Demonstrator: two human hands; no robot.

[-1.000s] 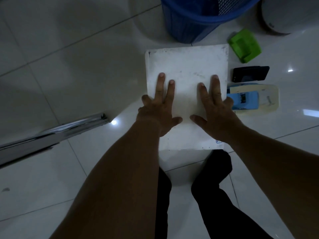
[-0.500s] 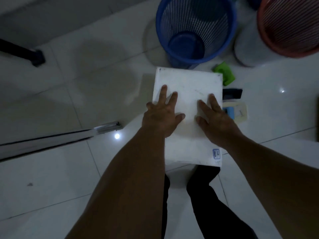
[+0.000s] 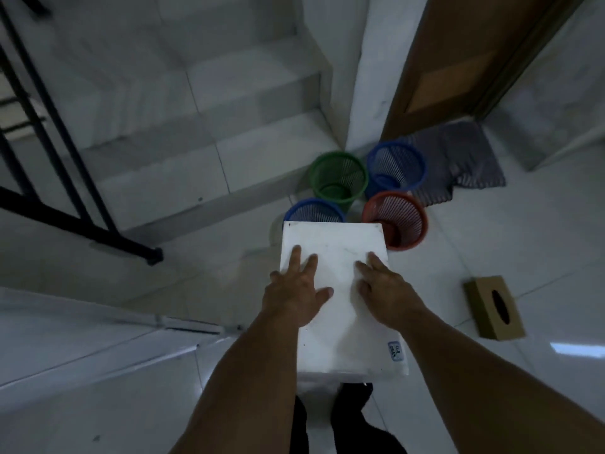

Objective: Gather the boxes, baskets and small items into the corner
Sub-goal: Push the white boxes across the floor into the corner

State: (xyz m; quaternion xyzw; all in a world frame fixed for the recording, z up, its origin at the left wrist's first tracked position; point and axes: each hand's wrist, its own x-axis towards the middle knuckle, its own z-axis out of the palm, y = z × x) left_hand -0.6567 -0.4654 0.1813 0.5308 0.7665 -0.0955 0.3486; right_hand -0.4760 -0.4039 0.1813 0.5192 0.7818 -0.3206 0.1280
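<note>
A large white box (image 3: 334,244) stands on the tiled floor in front of me, with a small blue label near its right front corner. My left hand (image 3: 296,294) and my right hand (image 3: 384,290) lie flat on its lid, fingers spread, gripping nothing. Just beyond the box stand several mesh baskets: a near blue basket (image 3: 314,209) partly hidden by the box, a red basket (image 3: 397,221), a green basket (image 3: 339,178) and a far blue basket (image 3: 396,168), clustered in the corner by the wall. A brown tissue box (image 3: 492,308) lies on the floor to the right.
White steps (image 3: 196,142) rise at the back left, with a black metal railing (image 3: 65,191) at the left. A white pillar (image 3: 363,77) and a brown door (image 3: 442,60) stand behind the baskets. A grey mat (image 3: 458,158) lies before the door.
The view has lifted and pulled back, so the stairs, door and all the baskets now show. The small green, black and blue items beside the box are out of sight. Both hands stay on the lid.
</note>
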